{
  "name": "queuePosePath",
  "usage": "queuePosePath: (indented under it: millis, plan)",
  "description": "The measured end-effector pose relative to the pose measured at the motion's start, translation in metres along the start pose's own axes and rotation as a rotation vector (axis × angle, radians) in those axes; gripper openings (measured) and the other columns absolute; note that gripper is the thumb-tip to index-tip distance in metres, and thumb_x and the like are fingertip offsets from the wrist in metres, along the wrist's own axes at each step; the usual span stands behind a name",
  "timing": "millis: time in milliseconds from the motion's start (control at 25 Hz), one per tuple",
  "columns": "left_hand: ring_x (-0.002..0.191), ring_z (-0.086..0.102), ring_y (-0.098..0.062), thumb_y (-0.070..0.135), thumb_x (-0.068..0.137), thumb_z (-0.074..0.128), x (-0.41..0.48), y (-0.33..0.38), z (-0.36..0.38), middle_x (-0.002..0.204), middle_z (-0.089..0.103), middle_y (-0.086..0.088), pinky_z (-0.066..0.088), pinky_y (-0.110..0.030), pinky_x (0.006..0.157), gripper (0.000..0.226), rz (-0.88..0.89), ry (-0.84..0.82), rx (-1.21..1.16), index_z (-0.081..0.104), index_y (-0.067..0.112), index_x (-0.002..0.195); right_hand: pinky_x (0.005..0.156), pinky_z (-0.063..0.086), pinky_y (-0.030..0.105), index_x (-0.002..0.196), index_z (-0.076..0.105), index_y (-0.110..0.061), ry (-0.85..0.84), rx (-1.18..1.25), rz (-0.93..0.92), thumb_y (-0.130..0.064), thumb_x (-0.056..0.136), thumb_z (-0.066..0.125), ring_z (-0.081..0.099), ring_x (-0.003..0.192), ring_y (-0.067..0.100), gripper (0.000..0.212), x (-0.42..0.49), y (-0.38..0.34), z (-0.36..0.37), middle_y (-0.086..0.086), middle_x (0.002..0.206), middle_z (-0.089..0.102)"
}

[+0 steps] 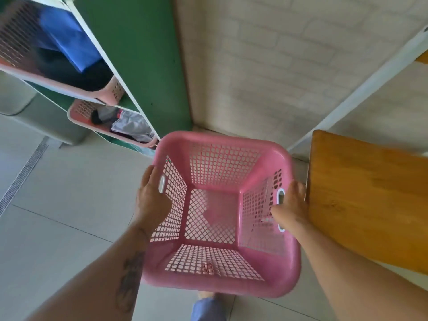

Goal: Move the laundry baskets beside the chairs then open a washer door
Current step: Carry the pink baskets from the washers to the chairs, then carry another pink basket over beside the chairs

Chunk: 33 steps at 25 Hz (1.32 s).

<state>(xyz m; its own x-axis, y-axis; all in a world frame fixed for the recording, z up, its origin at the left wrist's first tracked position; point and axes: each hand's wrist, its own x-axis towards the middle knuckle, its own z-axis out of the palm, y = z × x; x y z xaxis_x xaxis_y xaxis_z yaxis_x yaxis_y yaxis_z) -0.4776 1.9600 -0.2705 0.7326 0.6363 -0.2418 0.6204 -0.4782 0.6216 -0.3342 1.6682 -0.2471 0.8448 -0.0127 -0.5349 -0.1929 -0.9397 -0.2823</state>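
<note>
Both of my hands are gripping one empty pink basket (222, 212) by its side rims: my left hand (152, 193) is curling over the left rim beside a white handle slot, thumb lying on top, and my right hand (290, 205) is closing over the right rim at the other handle slot, thumb pointing inward. I am counting three pink baskets in all. Far to the left, a grey bin (34, 112) is standing on the tiled floor (58, 216). Next to it, a green shelf unit (139, 54) is holding the other two, an upper basket (108, 89) with blue and dark clothes and a lower basket (81, 112) with pale clothes. My forearms are reaching forward and down, the left one showing a dark tattoo, elbows spread wider than the basket. I am holding the basket over the floor, near the corner of the pale brick wall (266, 66). Just beside my right hand, one wooden chair seat (370, 200) is almost touching my knuckles, its white frame (347, 100) rising along the wall. Below the basket, a blue-clad leg (208, 309) is peeking out.
</note>
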Motion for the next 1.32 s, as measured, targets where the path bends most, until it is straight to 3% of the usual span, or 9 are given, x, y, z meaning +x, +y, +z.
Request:
queuePosePath:
  millis: [80, 200, 360, 560, 680, 760, 880, 1080, 1320]
  plan:
    - [0.107, 0.051, -0.014, -0.010, 0.063, 0.048, 0.011, -0.006, 0.010, 0.135, 0.045, 0.011, 0.049, -0.031, 0.078, 0.095, -0.009, -0.025, -0.008, 0.034, 0.041, 0.143, 0.030, 0.035, 0.009, 0.148, 0.017, -0.017, -0.001, 0.036, -0.008, 0.003, 0.077, 0.063, 0.043, 0.089, 0.018, 0.087, 0.012, 0.002, 0.010, 0.002, 0.150, 0.020]
    - [0.121, 0.048, -0.021, -0.009, 0.061, 0.045, 0.021, -0.010, 0.018, 0.144, 0.040, 0.008, 0.050, -0.037, 0.089, 0.098, -0.014, -0.072, -0.004, 0.032, 0.039, 0.145, 0.028, 0.034, 0.012, 0.150, 0.014, -0.020, -0.031, 0.031, -0.019, 0.004, 0.077, 0.061, 0.043, 0.088, 0.016, 0.090, 0.027, 0.007, 0.016, 0.002, 0.149, 0.020]
    - [0.117, 0.049, -0.021, -0.002, 0.067, 0.056, 0.031, -0.004, 0.013, 0.146, 0.035, 0.008, 0.051, -0.035, 0.087, 0.079, 0.019, -0.166, 0.102, 0.044, 0.030, 0.138, 0.048, 0.042, 0.019, 0.146, 0.020, -0.024, -0.129, -0.007, -0.056, 0.008, 0.076, 0.055, 0.047, 0.099, 0.020, 0.084, 0.034, 0.005, 0.000, 0.002, 0.147, 0.024]
    - [0.092, 0.060, -0.024, 0.005, 0.070, 0.053, 0.016, 0.055, -0.012, 0.119, 0.062, -0.001, 0.058, -0.038, 0.071, 0.051, -0.085, -0.141, 0.151, 0.061, 0.027, 0.115, 0.072, 0.056, 0.029, 0.138, 0.039, -0.022, -0.124, 0.085, -0.107, -0.003, 0.079, 0.059, 0.052, 0.106, 0.019, 0.065, -0.011, 0.013, -0.047, 0.001, 0.138, 0.042]
    - [0.084, 0.062, -0.013, 0.001, 0.073, 0.055, -0.022, 0.123, -0.026, 0.120, 0.064, -0.001, 0.054, -0.025, 0.063, 0.049, -0.009, -0.155, 0.040, 0.067, 0.029, 0.112, 0.111, 0.034, 0.036, 0.149, 0.031, -0.015, -0.126, 0.038, -0.126, -0.018, 0.086, 0.058, 0.035, 0.139, 0.025, 0.069, -0.063, 0.041, -0.095, 0.004, 0.155, 0.032]
    - [0.069, 0.062, -0.006, -0.002, 0.078, 0.055, -0.055, 0.172, -0.032, 0.119, 0.065, -0.001, 0.046, -0.016, 0.047, 0.048, 0.071, -0.202, 0.009, 0.066, 0.026, 0.115, 0.115, 0.026, 0.032, 0.150, 0.030, -0.013, -0.108, 0.032, -0.142, -0.023, 0.087, 0.058, 0.030, 0.144, 0.023, 0.070, -0.098, 0.067, -0.136, 0.006, 0.157, 0.030]
    - [0.066, 0.064, -0.007, -0.006, 0.080, 0.050, -0.124, 0.251, -0.038, 0.126, 0.062, -0.004, 0.049, -0.016, 0.044, 0.054, 0.159, -0.331, 0.016, 0.059, 0.019, 0.127, 0.115, 0.027, 0.033, 0.151, 0.031, -0.013, -0.057, 0.075, -0.130, -0.030, 0.089, 0.059, 0.030, 0.144, 0.024, 0.070, -0.156, 0.124, -0.202, 0.007, 0.157, 0.029]
    - [0.110, 0.063, -0.017, -0.002, 0.079, 0.045, -0.259, 0.369, -0.019, 0.125, 0.065, -0.004, 0.055, -0.033, 0.093, 0.052, 0.427, -0.396, 0.085, 0.060, 0.015, 0.125, 0.116, 0.027, 0.039, 0.152, 0.030, -0.019, 0.126, 0.251, -0.088, -0.032, 0.087, 0.056, 0.025, 0.146, 0.022, 0.071, -0.254, 0.263, -0.302, 0.003, 0.160, 0.026]
    - [0.102, 0.061, -0.017, 0.017, 0.076, 0.046, -0.411, 0.515, 0.066, 0.113, 0.066, 0.004, 0.049, -0.028, 0.084, 0.045, 0.766, -0.512, 0.154, 0.064, 0.027, 0.116, 0.110, 0.036, 0.035, 0.148, 0.038, -0.019, 0.378, 0.319, 0.044, -0.034, 0.082, 0.056, 0.037, 0.139, 0.024, 0.070, -0.364, 0.457, -0.393, 0.008, 0.154, 0.036]
